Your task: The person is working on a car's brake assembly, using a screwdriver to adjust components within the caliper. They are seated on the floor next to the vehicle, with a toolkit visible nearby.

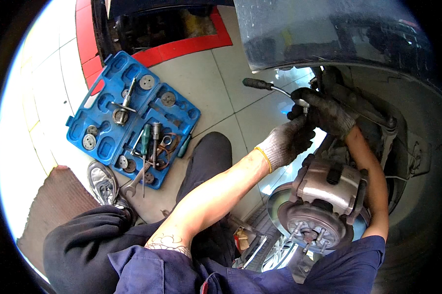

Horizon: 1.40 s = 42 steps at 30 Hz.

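Both my hands wear grey knitted gloves with dark, dirty fingers. They meet at the head of a ratchet wrench (pixel 281 90), whose black handle points left and away from me. My right hand (pixel 328 111) is closed over the head end from the far side. From below, my left hand (pixel 289 141) closes around the lower part of the head, where a short metal piece shows; its fingertips are partly hidden. Just nearer to me is a brake caliper (pixel 328 183) on a disc (pixel 278 203), with a wheel hub (pixel 309 232) and bare studs facing me.
A blue tool case (pixel 91 142) lies unfolded on the tiled floor (pixel 201 81) at left, holding round metal discs and a spindle tool. A green screwdriver (pixel 145 139) and an open-end wrench (pixel 134 184) lie across it. The dark fender (pixel 328 34) overhangs at upper right. A tyre (pixel 265 240) lies below.
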Available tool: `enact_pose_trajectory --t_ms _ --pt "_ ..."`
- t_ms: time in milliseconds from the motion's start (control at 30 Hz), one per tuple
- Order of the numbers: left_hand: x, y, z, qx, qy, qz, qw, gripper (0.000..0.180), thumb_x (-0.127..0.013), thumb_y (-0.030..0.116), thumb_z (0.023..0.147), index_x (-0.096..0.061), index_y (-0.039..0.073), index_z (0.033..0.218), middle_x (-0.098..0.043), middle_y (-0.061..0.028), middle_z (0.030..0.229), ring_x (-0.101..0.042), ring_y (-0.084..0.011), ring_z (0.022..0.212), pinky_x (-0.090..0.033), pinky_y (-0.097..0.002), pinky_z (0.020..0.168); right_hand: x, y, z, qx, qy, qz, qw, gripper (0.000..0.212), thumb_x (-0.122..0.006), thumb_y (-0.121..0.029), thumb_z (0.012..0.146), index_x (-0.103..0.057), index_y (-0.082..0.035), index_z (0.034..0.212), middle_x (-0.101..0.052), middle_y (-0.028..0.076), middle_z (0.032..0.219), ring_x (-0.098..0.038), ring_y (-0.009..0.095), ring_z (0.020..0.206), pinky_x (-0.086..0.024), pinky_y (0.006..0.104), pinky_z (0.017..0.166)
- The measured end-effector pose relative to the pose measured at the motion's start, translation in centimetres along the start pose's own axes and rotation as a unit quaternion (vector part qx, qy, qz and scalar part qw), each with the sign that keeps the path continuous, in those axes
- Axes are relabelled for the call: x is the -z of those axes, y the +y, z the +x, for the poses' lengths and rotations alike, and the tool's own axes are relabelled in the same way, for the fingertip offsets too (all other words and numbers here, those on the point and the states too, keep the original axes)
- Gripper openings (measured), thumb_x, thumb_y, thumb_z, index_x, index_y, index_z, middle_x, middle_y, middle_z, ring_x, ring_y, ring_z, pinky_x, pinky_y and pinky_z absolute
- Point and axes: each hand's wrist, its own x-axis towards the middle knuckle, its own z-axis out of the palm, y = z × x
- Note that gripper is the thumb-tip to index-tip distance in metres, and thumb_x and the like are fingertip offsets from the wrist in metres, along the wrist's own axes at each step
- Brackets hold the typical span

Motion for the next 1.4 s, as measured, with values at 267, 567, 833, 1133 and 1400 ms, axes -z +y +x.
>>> enact_pose_trajectory --t_ms 267,567,833,1133,1400 --pt "0.4 -0.5 -1.0 0.000 -0.055 -0.036 0.998 0.024 -0.054 0.033 0.096 -0.051 0.011 0.105 -0.053 -0.0032 0.089 -0.051 -0.0169 0.078 -0.043 -0.0299 0.067 1.2 1.6 0.1 -0.041 -0.029 0.046 0.998 0.032 -0.053 -0.027 0.096 -0.053 -0.006 0.121 -0.059 0.012 0.112 -0.060 0.024 0.103 -0.049 0.0359 0.092" --pt "1.1 -1.8 -1.0 -0.006 -0.071 0.003 0.997 0.030 -0.060 0.027 0.092 -0.056 0.008 0.115 -0.061 -0.0103 0.106 -0.060 -0.0247 0.097 -0.050 -0.0351 0.082 -0.2 -0.3 -0.6 0.010 -0.028 -0.253 0.967 0.041 -0.058 -0.040 0.093 -0.059 -0.002 0.110 -0.065 0.009 0.096 -0.061 0.018 0.088 -0.049 0.0331 0.083" --pt "4.4 -2.5 -0.4 -0.219 -0.183 0.408 0.867 0.029 -0.060 0.002 0.085 -0.059 0.005 0.114 -0.062 -0.0150 0.109 -0.061 -0.0307 0.101 -0.050 -0.0366 0.089 0.2 -0.9 0.9 -0.119 -0.126 -0.306 0.936 0.043 -0.065 -0.038 0.085 -0.063 0.000 0.106 -0.069 0.010 0.091 -0.065 0.017 0.081 -0.053 0.0321 0.077" --pt "1.4 -2.6 -1.7 0.090 -0.058 0.093 0.990 0.019 -0.056 0.012 0.094 -0.060 0.002 0.109 -0.064 -0.0085 0.104 -0.062 -0.0162 0.095 -0.051 -0.0309 0.086 0.3 -0.5 -0.7 -0.137 -0.143 -0.093 0.976 0.054 -0.072 -0.028 0.080 -0.054 0.002 0.122 -0.067 0.014 0.097 -0.066 0.021 0.088 -0.054 0.0339 0.078" --pt "0.4 -2.2 -2.4 0.112 -0.022 0.031 0.993 0.024 -0.055 0.022 0.097 -0.060 0.000 0.106 -0.063 -0.0077 0.101 -0.061 -0.0120 0.088 -0.051 -0.0236 0.081 1.3 1.7 -0.1 -0.160 -0.182 -0.117 0.963 0.039 -0.068 -0.027 0.085 -0.058 -0.003 0.114 -0.068 0.010 0.097 -0.064 0.017 0.082 -0.053 0.0303 0.071"
